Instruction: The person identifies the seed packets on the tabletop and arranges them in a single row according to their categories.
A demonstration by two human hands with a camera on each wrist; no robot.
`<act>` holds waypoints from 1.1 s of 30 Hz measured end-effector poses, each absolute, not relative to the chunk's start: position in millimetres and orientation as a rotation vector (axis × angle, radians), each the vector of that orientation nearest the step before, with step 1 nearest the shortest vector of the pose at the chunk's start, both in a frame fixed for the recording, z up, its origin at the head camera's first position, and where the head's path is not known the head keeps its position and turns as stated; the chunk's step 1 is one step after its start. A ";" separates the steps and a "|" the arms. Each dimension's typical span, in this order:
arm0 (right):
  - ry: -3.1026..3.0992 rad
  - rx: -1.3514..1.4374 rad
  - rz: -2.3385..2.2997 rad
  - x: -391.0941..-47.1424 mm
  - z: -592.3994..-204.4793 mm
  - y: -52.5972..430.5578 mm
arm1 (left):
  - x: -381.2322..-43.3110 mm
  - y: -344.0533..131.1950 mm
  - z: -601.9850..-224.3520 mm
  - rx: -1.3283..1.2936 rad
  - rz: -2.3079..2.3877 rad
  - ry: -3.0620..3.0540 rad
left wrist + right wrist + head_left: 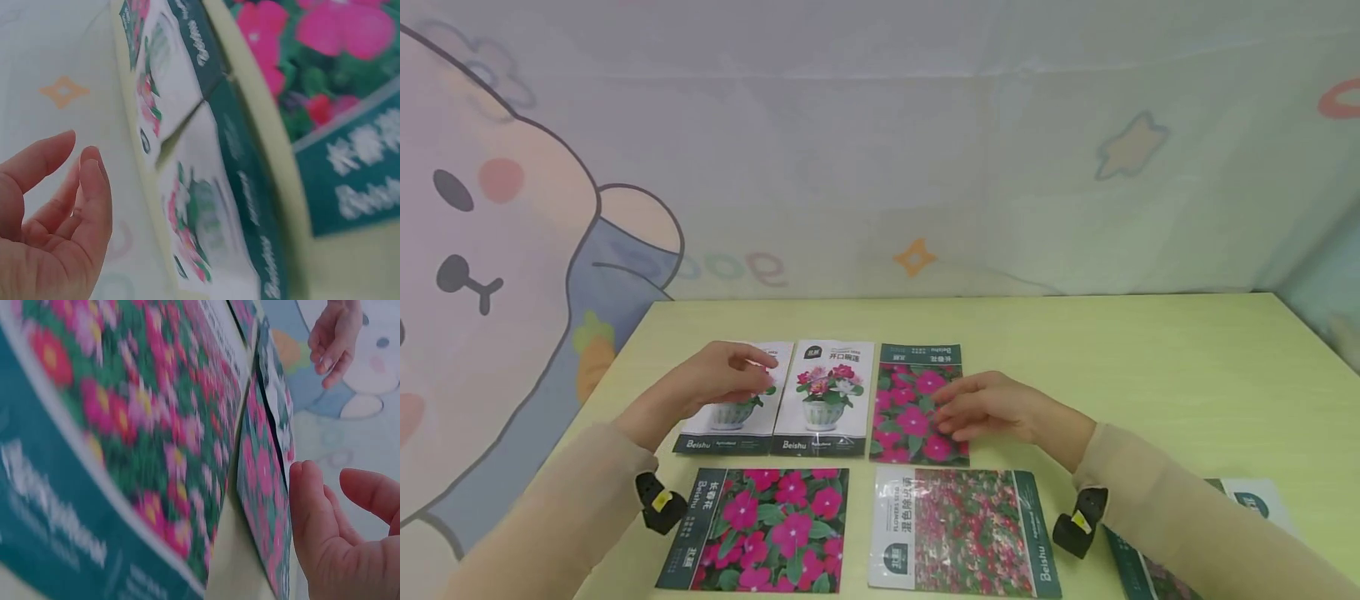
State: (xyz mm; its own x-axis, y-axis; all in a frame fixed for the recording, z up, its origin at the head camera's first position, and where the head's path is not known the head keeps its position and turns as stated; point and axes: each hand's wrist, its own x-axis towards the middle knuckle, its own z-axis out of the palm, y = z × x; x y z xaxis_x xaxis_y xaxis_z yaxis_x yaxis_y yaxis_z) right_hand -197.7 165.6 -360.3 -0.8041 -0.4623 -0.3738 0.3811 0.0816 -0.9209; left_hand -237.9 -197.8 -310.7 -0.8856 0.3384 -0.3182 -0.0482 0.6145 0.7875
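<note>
My left hand (pixel 722 377) hovers over the left white seed packet (pixel 741 425), its fingers loosely bent around nothing. That packet shows potted flowers and is partly hidden by the hand. Beside it lies a second white seed packet (pixel 823 396) with the same picture. My right hand (pixel 992 408) is over the upright pink-flower seed packet (pixel 912 400), covering part of its right edge. In the right wrist view, a gap shows between the right thumb and fingers (pixel 309 500). The left wrist view likewise shows the left hand (pixel 62 219) holding nothing, above the table.
Nearer me lie a sideways pink-flower packet (pixel 775 529) and a mixed-flower packet (pixel 970 529). Another green-edged packet (pixel 1168 579) and a white packet end (pixel 1262 500) show around my right forearm. Behind the pale yellow table (pixel 1112 350) hangs a printed cloth (pixel 865 150).
</note>
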 end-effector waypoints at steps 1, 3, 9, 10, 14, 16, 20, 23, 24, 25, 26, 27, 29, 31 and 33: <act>1.743 -0.092 -1.780 -195.0 -360.3 161.8 | -234.9 -203.7 -311.3 0.223 1.195 2.394; 1.708 -0.110 -1.773 -189.8 -360.2 154.7 | -229.6 -215.5 -312.7 0.207 1.210 2.373; 1.608 -0.126 -1.780 -175.9 -361.6 133.7 | -213.1 -258.3 -318.3 0.167 1.258 2.215; 1.595 -0.125 -1.783 -173.7 -362.0 130.1 | -209.9 -265.7 -320.4 0.152 1.261 2.187; 1.596 -0.110 -1.777 -163.9 -363.1 117.4 | -198.3 -289.3 -330.7 0.090 1.249 2.114; 1.599 -0.102 -1.770 -158.4 -363.1 112.0 | -194.2 -296.9 -334.9 0.068 1.241 2.098; 1.563 -0.104 -1.758 -148.5 -361.3 101.9 | -188.4 -305.5 -338.8 0.059 1.232 2.080; 1.525 -0.121 -1.753 -143.6 -359.6 95.4 | -185.0 -305.7 -341.6 0.084 1.239 2.054; 1.518 -0.123 -1.752 -142.5 -359.3 93.2 | -183.9 -304.5 -342.9 0.092 1.251 2.036; 1.514 -0.122 -1.750 -141.6 -359.3 91.0 | -182.7 -302.8 -344.4 0.103 1.264 2.016; 1.510 -0.116 -1.752 -140.8 -359.7 88.8 | -181.7 -300.8 -346.1 0.111 1.279 1.997; 1.510 -0.106 -1.751 -140.2 -360.2 86.6 | -180.7 -298.7 -347.6 0.112 1.292 1.980; 1.510 -0.073 -1.748 -139.2 -361.6 82.2 | -179.1 -294.9 -350.0 0.109 1.321 1.953; 1.512 -0.052 -1.746 -138.8 -363.1 78.8 | -177.9 -292.0 -351.2 0.097 1.330 1.953; 1.515 -0.038 -1.745 -138.8 -363.8 76.3 | -177.2 -290.1 -352.1 0.082 1.332 1.965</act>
